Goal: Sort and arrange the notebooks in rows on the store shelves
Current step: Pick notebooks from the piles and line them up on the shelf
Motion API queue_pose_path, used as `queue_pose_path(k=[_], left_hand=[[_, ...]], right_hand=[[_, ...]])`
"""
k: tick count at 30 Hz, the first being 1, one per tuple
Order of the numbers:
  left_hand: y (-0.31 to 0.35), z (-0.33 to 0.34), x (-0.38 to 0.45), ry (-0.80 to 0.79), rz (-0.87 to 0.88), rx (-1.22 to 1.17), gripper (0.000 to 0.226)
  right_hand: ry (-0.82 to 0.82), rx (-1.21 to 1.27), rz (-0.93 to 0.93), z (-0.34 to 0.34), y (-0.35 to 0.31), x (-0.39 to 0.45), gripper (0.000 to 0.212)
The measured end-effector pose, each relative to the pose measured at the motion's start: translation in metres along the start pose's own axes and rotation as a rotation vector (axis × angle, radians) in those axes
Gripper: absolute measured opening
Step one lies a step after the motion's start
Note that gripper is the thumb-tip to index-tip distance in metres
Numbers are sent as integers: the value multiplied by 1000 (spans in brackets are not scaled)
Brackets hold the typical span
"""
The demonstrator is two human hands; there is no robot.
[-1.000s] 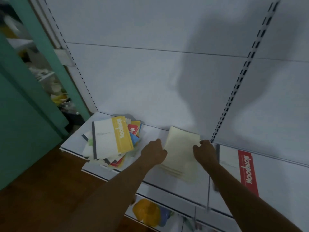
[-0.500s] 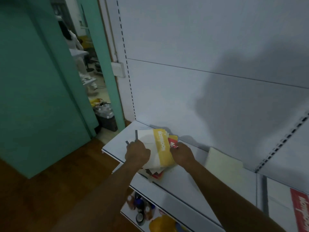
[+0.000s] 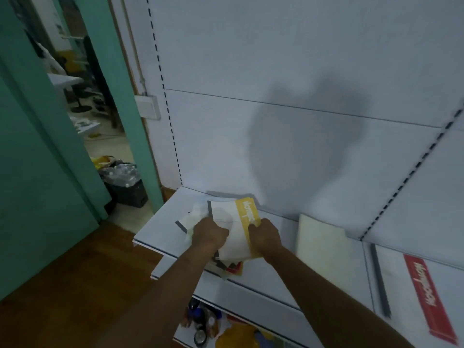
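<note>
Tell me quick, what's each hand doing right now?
Left hand: closed, gripping the left edge of the yellow-banded notebook.
Right hand: closed, gripping its right, yellow edge.

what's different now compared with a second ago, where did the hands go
Both hands let go of the pale cream notebook stack and moved left to the messy notebook pile. The left hand and right hand now grip the white notebook with a yellow band on top. The cream stack and the red-banded white notebook stayed put.
</note>
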State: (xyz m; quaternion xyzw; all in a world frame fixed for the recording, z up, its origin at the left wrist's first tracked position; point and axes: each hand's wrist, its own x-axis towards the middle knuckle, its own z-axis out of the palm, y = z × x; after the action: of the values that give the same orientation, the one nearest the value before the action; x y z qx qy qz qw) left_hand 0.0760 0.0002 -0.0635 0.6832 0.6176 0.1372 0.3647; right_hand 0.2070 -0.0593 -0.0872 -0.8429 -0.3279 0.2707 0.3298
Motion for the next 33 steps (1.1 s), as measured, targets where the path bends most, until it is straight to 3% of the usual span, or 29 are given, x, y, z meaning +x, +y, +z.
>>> queue_pose_path(k=[3,6,10,14,21,26,33], left_hand=[[25,12,-4,-10,93,-104,23],[62,39,-20,-59,239,-167,27],[122,90,-69,-224,455,-249,29],[179,146,-148,-431,624,-288,32],[237,252,-340,-785,879,-228,42],[241,319,-482,-957,951,-164,53],[252,383,-627,-1097,1050,-119,50]], right_hand=[[116,110,32,-23,9,-6,36],[270,168,60,-68,31,-15,32],[474,276,159,-151,79,-45,24],[716,325,237,-238,144,-103,29],[1122,511,380,-350,287,-257,17],[1240,477,512,-403,380,-380,15],[1344,399,626,-465,468,-504,12]])
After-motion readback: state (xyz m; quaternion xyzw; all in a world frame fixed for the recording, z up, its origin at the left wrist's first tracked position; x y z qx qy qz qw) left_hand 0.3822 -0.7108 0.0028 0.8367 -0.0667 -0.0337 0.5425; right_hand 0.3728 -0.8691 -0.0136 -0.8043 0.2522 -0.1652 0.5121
